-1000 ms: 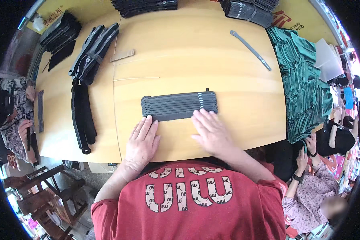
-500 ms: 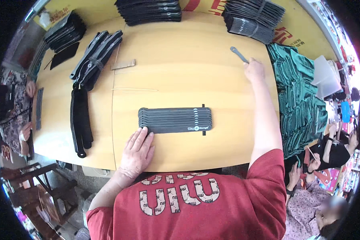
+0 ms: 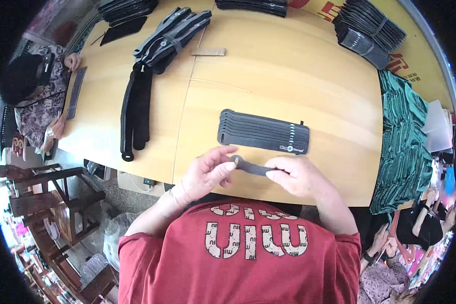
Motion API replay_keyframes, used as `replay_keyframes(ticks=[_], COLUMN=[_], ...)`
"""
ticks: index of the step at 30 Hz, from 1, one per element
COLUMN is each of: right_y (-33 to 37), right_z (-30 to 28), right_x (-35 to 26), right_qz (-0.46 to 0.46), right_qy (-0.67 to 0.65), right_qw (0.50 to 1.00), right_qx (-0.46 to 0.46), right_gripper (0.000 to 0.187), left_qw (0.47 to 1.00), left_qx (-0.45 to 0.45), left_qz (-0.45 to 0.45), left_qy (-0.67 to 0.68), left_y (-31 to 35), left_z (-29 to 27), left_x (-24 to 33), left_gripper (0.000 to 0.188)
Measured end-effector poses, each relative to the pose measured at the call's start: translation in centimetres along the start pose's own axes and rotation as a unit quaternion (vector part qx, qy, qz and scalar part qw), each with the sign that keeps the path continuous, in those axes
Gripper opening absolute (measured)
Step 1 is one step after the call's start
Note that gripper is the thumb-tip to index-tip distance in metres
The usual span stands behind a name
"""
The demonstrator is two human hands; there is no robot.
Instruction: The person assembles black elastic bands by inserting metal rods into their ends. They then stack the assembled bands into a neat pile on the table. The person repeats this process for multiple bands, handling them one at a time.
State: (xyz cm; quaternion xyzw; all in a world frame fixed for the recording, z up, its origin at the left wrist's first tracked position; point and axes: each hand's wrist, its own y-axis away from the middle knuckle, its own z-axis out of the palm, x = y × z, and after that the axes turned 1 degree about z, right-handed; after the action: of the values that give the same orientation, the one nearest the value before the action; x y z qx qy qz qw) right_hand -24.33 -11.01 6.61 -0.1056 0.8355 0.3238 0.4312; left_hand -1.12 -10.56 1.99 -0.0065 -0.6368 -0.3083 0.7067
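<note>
A single dark grey fabric strap (image 3: 254, 167) is stretched between my hands, close to the table's near edge. My left hand (image 3: 210, 172) pinches its rounded end, where a small hole shows. The other part is gripped by my right hand (image 3: 298, 177), with the thumb on top; the far tip is hidden in that hand. Just beyond lies a fanned row of overlapping grey straps (image 3: 263, 133), with white printed marks lined up near its right end. Neither hand touches that row. A short black bit of something sticks out behind its far edge.
Black straps (image 3: 137, 111) and a tied grey bundle (image 3: 169, 43) lie to the left. More bundled straps (image 3: 367, 38) stand at the far right, beside a heap of green fabric (image 3: 403, 137). A thin wooden piece (image 3: 209, 51) lies farther back. Other people work at both sides.
My right hand has come back from the far right with the strap. My left hand has left the row of straps and now holds the strap's holed end. The view has shifted.
</note>
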Motion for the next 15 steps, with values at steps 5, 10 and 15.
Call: replay_keyframes(ticks=[5,10,15], right_y=[-0.8,-1.9,-4.4], right_z=[2.9,3.0,3.2], right_x=[1.3,2.0,2.3], right_qz=[-0.061,-0.039,-0.038], right_qy=[0.032,0.011,0.06], right_qw=[0.997,0.995,0.98], right_qx=[0.047,0.09,0.184], right_gripper=[0.017,0.016,0.015], left_qw=[0.995,0.993,0.99], left_qx=[0.033,0.06,0.106], left_qz=[-0.059,-0.081,-0.084], left_qy=[0.069,0.063,-0.04], left_y=[0.7,-0.2,-2.6], left_z=[-0.1,-1.4,-2.8], left_x=[-0.4,-1.0,-0.7], left_gripper=[0.012,0.012,0.013])
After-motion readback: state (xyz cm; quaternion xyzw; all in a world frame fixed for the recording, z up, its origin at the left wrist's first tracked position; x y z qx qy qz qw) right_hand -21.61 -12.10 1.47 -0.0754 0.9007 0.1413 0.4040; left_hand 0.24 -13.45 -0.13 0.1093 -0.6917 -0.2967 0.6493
